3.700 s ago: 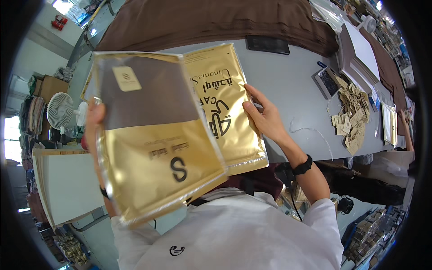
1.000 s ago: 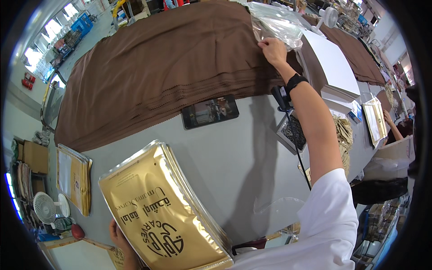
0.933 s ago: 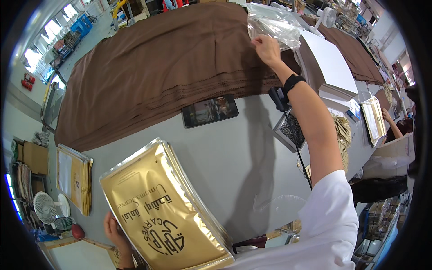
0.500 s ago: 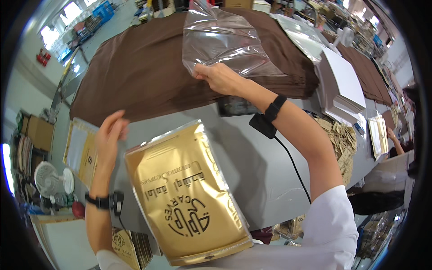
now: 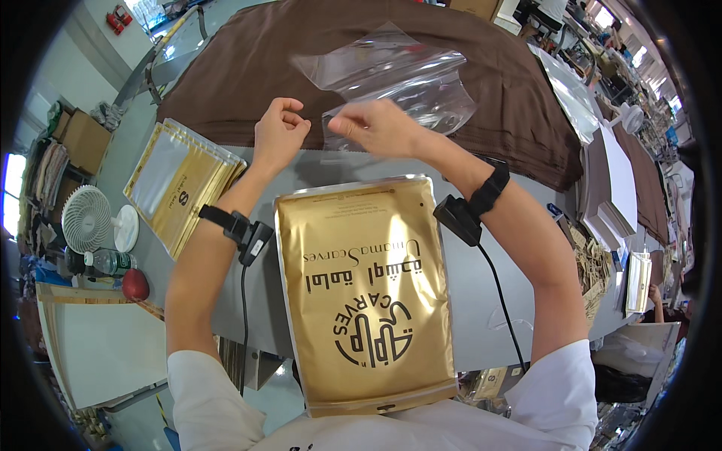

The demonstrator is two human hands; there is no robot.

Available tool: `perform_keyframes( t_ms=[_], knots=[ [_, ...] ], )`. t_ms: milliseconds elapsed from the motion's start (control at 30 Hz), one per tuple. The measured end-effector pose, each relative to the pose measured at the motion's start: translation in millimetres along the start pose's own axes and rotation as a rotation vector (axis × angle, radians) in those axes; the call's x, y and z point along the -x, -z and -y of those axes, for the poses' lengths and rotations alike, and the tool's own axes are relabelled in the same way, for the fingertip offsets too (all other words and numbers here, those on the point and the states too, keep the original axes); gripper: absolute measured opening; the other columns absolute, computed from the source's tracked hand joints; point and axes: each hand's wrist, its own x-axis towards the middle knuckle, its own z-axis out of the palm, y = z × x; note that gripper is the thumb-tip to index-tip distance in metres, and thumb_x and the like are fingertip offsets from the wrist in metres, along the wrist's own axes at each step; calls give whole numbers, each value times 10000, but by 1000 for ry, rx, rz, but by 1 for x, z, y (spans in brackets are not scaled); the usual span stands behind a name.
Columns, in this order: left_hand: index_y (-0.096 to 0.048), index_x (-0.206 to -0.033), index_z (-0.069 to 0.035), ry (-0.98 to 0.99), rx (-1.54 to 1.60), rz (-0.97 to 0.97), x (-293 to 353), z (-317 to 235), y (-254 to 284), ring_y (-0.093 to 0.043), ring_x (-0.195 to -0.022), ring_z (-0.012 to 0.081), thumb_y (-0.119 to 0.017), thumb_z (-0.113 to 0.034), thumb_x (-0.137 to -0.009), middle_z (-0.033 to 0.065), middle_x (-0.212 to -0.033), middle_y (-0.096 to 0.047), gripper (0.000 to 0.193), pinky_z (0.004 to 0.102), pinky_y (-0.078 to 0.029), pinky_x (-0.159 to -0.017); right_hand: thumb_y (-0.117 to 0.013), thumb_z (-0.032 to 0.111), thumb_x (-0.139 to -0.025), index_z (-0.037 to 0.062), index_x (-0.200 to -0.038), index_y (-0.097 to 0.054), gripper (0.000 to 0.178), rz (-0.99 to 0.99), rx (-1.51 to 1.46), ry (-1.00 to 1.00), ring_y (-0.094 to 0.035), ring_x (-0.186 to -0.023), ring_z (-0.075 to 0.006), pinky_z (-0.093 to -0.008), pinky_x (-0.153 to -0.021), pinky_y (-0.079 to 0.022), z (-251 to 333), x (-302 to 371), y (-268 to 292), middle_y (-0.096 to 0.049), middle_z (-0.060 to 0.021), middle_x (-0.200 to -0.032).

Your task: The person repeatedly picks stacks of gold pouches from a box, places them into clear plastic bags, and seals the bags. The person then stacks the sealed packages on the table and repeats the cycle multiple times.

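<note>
A clear plastic bag is held up over a stack of brown fabric. My right hand pinches the bag's lower edge. My left hand, fingers curled, is close beside it at the same edge; whether it grips the bag I cannot tell. A gold printed pouch lies flat on the grey table between my forearms, reaching to my chest. Both wrists carry black bands with small devices and cables.
A stack of gold pouches lies at the left. A small white fan, a bottle and a red object sit further left. White sheets, clear bags and paper tags lie at the right. Another person's hand shows at the far right edge.
My right hand pulled a clear bag from the far right toward the middle. My left hand let go of the gold pouch, now flat on the table, and rose to the bag's edge.
</note>
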Motion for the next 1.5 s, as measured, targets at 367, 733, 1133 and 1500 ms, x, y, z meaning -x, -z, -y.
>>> perform_keyframes(
  t_ms=[367, 733, 1133, 1500],
  knots=[
    [-699, -1311, -67, -465, -77, 675, -10, -4, -5, -653, -1207, 272, -605, -1, -961, 124, -1324, -693, 369, 389, -524, -1038, -582, 105, -941, 44, -1134, -759, 268, -137, 163, 62, -736, -938, -361, -439, -872, -573, -21, -10, 6, -775, -166, -998],
    [-533, -1510, -174, -831, -678, 847, -9, 29, -2, -429, -1464, 276, -584, -214, -1047, 4, -1561, -526, 468, 477, -347, -1150, -665, 861, -786, -54, -1304, -671, 1052, 536, 75, -168, -689, -1144, -373, -457, -963, -551, 28, 31, -1, -724, -227, -1216],
    [-370, -1630, -169, -910, -624, 910, -29, 20, -42, -361, -1539, 279, -544, -180, -1071, 15, -1684, -378, 585, 434, -366, -1172, -749, 896, -657, -16, -1245, -701, 1086, 735, -103, -325, -731, -950, -302, -387, -785, -563, 28, 30, -31, -739, -173, -1018],
    [-783, -1183, -136, -630, -719, 476, 14, 48, 13, -618, -1196, 273, -704, -305, -973, 52, -1251, -689, 281, 400, -426, -1059, -768, 844, -682, -47, -1190, -731, 1026, 667, 26, -176, -731, -1005, -351, -412, -859, -576, 11, 44, -54, -731, -224, -1093]
  ],
)
